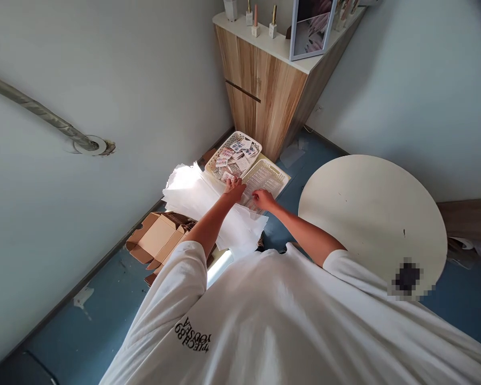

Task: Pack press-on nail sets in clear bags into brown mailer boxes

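My left hand (234, 189) reaches to the near edge of a white basket (209, 167), palm down with its fingers apart. Small printed cards (240, 145) with pink and blue designs and clear packets fill that basket. Over the near side of a second white basket (282, 179) is my right hand (263, 199), its fingers curled together; whatever they hold is hidden. Flat clear plastic pieces (262, 176) lie in rows in this basket. A stack of thin white sheets (196, 187) spreads beside and below my left forearm.
Folded brown cardboard boxes (156, 238) lie at the left by the wall. Behind the baskets stands a wood-grain cabinet (264, 75), with small bottles (272, 27) and a framed picture (310, 32) on top. A round white table (369, 214) is to my right.
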`<state>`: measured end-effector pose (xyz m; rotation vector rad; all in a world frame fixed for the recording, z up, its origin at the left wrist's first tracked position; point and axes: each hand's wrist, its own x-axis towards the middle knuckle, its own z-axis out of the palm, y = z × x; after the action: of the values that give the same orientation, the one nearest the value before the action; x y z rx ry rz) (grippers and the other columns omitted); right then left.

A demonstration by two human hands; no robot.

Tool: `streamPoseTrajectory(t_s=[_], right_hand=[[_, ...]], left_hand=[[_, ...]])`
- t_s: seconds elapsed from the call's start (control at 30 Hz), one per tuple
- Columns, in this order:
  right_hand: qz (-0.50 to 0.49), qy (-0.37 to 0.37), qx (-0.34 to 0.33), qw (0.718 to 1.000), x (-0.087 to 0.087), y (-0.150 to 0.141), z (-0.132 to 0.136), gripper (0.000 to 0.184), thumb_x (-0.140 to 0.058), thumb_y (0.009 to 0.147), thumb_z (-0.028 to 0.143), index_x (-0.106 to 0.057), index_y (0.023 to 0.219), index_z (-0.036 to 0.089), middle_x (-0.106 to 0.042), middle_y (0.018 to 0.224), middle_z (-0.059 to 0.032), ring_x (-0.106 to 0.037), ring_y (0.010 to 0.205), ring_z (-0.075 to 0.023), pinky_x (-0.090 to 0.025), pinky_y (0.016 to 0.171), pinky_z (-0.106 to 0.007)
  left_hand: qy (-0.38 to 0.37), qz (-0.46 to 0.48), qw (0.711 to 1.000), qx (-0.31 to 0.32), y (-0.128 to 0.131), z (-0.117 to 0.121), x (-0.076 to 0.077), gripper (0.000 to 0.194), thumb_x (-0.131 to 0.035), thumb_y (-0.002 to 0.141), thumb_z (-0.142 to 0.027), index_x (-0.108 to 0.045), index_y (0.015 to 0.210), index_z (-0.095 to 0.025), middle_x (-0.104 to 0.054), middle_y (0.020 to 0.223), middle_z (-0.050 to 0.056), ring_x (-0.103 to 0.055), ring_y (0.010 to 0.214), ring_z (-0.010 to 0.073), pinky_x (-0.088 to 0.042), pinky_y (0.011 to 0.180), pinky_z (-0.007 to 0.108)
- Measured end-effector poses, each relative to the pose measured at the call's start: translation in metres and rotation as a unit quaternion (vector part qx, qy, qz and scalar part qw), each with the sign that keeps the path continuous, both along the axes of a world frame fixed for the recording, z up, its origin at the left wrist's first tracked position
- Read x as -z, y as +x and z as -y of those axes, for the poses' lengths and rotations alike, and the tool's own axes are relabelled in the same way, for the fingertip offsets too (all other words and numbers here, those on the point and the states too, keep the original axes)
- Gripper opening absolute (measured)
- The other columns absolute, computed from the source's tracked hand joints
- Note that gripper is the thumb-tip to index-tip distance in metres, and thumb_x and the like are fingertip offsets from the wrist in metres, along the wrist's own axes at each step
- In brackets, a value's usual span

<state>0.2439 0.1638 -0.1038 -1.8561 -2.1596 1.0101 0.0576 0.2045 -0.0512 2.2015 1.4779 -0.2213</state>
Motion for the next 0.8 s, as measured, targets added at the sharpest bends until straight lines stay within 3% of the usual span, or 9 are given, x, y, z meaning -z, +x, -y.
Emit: streamPoseTrajectory(t_s=[0.13, 0.3, 0.57, 0.8], right_hand=[[-0.021, 0.0, 0.013, 1.0, 0.002, -0.002, 0.0, 0.03, -0.06, 0.094, 0.017, -0.08, 0.115, 0.027, -0.079, 0.119, -0.0026, -0.071, 0.114, -0.0217, -0.052, 0.102, -0.032], [-0.05, -0.028, 0.021, 0.998, 0.005, -0.012, 0.0, 0.025, -0.068, 0.093, 0.019, -0.08, 0.114, 0.027, -0.082, 0.115, -0.0022, -0.073, 0.111, -0.0226, -0.053, 0.1, -0.032], [-0.039, -0.059, 0.063, 0.995, 0.008, -0.02, -0.001, 0.02, -0.073, 0.094, 0.029, -0.079, 0.112, 0.031, -0.083, 0.11, 0.0009, -0.075, 0.112, -0.0247, -0.054, 0.097, -0.035], [-0.074, -0.075, 0.084, 0.991, 0.002, -0.029, -0.002, 0.023, -0.077, 0.089, 0.026, -0.076, 0.112, 0.03, -0.082, 0.099, 0.0037, -0.076, 0.106, -0.0219, -0.051, 0.096, -0.033]], left_hand=[[0.006, -0.026, 0.999, 0.025, 0.0, 0.001, -0.003, 0.034, -0.079, 0.076, -0.011, -0.07, 0.107, -0.021, -0.064, 0.135, 0.017, -0.044, 0.146, 0.0461, -0.032, 0.119, 0.066], [0.001, -0.054, 0.997, 0.05, -0.002, 0.003, -0.006, 0.038, -0.069, 0.077, -0.001, -0.068, 0.109, -0.021, -0.073, 0.119, 0.013, -0.063, 0.127, 0.0368, -0.035, 0.118, 0.061], [-0.012, -0.01, 1.0, 0.019, -0.009, 0.005, -0.003, 0.042, -0.066, 0.075, 0.0, -0.067, 0.111, -0.022, -0.072, 0.123, 0.012, -0.069, 0.116, 0.0329, -0.043, 0.112, 0.055], [-0.031, 0.051, 0.998, -0.037, -0.011, 0.007, -0.003, 0.045, -0.063, 0.079, -0.001, -0.065, 0.12, -0.021, -0.069, 0.127, 0.013, -0.07, 0.111, 0.0286, -0.056, 0.098, 0.041]])
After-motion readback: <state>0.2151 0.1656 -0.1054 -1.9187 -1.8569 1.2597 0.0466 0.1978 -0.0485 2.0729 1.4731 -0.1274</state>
